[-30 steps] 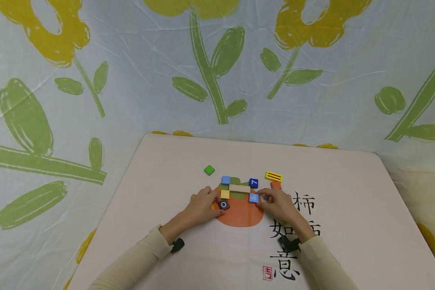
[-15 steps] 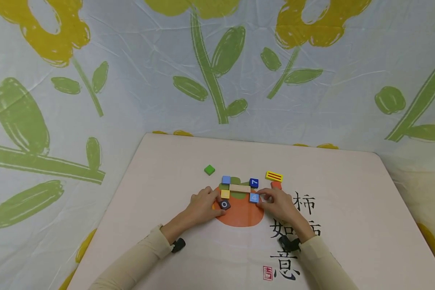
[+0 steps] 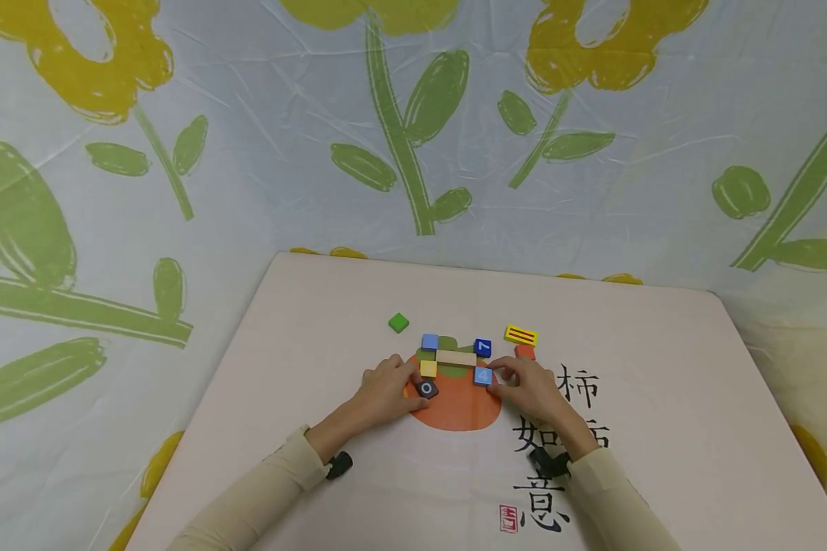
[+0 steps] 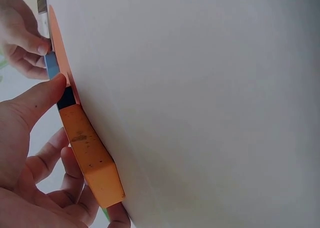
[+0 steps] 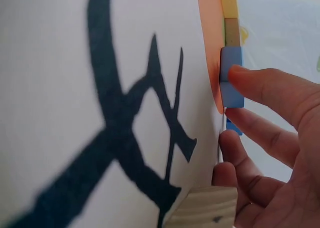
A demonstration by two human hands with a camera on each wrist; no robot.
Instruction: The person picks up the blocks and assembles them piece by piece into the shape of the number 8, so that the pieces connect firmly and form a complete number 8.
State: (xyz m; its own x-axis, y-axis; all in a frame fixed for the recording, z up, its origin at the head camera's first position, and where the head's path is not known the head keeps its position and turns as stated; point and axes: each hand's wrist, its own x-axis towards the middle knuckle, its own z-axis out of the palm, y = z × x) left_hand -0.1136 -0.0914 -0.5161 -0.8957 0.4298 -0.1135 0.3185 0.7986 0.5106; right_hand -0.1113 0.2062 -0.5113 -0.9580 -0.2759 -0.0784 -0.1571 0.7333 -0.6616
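My left hand pinches the black block marked 0 between thumb and index finger. In the left wrist view its thumb presses the black block, and an orange block lies under the curled fingers. My right hand pinches the light blue block marked 4; the right wrist view has the thumb on that light blue block. Between the hands, a plain wooden strip adjoins a yellow block, a blue block and a dark blue block marked 7.
A green block lies at the back left. Behind the right hand are a yellow block with red stripes and a red block. The pale table mat carries a printed persimmon and black characters. Flowered cloth encloses the table.
Both hands and the blocks keep their places. Only the flowered cloth on the left has shifted slightly leftward in the head view.
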